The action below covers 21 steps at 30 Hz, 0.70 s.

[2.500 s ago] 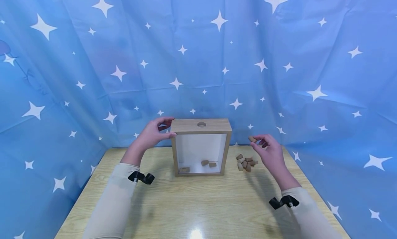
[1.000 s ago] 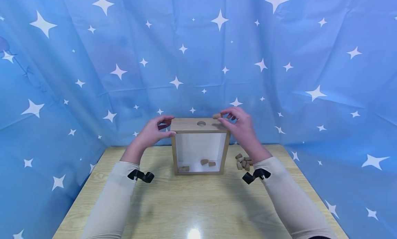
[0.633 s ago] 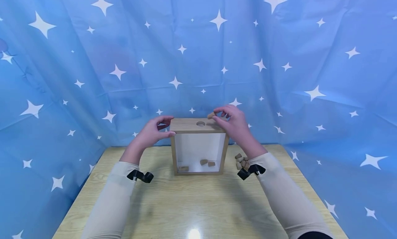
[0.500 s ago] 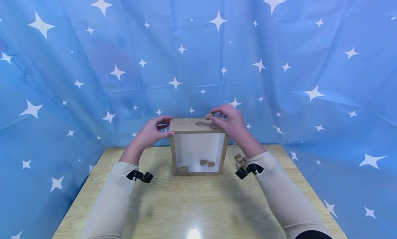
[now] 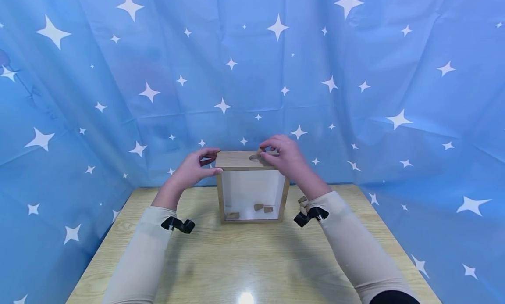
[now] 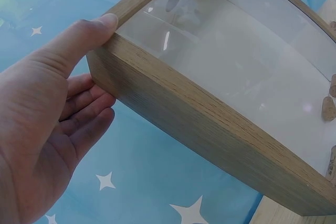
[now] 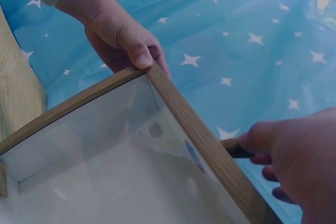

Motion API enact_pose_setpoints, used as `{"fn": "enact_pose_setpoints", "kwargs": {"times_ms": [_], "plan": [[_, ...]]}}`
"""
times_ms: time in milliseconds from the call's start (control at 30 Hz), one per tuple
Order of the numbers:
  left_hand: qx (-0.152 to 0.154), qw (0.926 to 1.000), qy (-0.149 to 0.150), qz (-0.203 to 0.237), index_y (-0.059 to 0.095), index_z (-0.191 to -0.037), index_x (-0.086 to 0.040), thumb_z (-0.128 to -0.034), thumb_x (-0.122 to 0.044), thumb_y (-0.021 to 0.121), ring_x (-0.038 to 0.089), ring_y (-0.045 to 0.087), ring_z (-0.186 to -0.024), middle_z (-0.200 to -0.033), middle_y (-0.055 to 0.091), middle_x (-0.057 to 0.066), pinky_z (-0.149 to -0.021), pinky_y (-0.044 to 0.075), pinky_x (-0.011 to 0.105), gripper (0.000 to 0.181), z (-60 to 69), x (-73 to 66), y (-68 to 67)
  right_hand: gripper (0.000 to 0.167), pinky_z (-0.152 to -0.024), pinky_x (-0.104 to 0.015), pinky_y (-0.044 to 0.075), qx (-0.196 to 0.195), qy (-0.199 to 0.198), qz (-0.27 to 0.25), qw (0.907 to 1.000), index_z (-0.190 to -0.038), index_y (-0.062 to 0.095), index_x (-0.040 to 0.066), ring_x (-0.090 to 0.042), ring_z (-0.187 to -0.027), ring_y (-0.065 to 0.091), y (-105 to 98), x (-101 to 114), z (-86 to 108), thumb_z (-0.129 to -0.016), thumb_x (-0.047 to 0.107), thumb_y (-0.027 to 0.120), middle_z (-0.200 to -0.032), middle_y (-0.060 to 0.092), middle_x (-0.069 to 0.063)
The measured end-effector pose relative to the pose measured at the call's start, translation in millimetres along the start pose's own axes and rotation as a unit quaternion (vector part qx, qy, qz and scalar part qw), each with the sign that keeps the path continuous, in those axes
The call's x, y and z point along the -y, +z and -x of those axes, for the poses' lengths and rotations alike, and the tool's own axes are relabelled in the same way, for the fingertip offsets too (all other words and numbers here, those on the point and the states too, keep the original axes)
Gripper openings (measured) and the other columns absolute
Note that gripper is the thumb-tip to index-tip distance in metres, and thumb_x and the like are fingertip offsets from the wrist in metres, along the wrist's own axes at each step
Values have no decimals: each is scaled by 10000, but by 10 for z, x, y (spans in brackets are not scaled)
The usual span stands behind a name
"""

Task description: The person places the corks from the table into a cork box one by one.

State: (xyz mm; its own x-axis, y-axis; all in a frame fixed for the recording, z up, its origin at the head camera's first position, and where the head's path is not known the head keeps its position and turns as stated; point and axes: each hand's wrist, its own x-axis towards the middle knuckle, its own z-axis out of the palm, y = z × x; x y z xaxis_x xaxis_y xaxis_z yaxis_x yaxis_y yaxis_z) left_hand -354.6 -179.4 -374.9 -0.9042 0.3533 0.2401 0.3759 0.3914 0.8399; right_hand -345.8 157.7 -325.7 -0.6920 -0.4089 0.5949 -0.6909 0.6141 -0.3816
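A shallow wooden box [image 5: 232, 160] with a clear front and white back stands upright on the table. A round hole [image 5: 253, 158] is cut in its top edge. My left hand [image 5: 192, 167] holds the upper left corner, the thumb on the front edge and the fingers behind. Between thumb and fingers my right hand [image 5: 285, 156] pinches a cork [image 7: 237, 148] at the hole, one end tilted down to it; whether it is inside the opening I cannot tell. Inside, several corks lie on the box floor, one cork [image 5: 232, 216] at left and two toward the right.
A small pile of loose corks [image 5: 302, 199] lies on the table [image 5: 244, 255] right of the box, mostly hidden by my right sleeve [image 5: 347, 238]. A blue curtain [image 5: 252, 76] with white stars hangs behind and at both sides.
My right hand has carried the cork from above the pile leftward over the box top to the hole, tilting it downward. My left hand has stayed on the box corner.
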Motion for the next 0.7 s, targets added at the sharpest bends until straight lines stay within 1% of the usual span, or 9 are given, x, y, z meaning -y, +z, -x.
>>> {"fn": "enact_pose_setpoints", "kwargs": {"times_ms": [167, 400, 700], "plan": [[-5, 10000, -28, -35, 574, -1599, -151, -960, -338, 912, 380, 527, -1507, -1539, 593, 124, -1229, 472, 567, 747, 0, -1, 0, 182, -904, -422, 634, 101, -95, 96, 9999, -1181, 825, 62, -280, -1084, 685, 29, 11, -17, -1011, 126, 834, -1203, 777, -73], [-4, 10000, -28, -2, 574, -1598, -146, -957, -337, 916, 384, 525, -1508, -1532, 595, 130, -1231, 470, 567, 751, 3, -4, 5, 175, -872, -402, 646, 216, -122, 113, 9996, -1177, 826, 77, -265, -1049, 673, 55, 7, -28, -1013, 136, 840, -1170, 770, -55], [23, 10000, -28, -1, 570, -1600, -153, -956, -349, 915, 387, 519, -1512, -1539, 586, 129, -1228, 474, 568, 757, -3, 10, 0, 196, -854, -415, 620, 198, -89, 101, 9997, -1190, 819, 64, -269, -1042, 660, 56, -20, -12, -1000, 108, 843, -1188, 767, -73]]}}
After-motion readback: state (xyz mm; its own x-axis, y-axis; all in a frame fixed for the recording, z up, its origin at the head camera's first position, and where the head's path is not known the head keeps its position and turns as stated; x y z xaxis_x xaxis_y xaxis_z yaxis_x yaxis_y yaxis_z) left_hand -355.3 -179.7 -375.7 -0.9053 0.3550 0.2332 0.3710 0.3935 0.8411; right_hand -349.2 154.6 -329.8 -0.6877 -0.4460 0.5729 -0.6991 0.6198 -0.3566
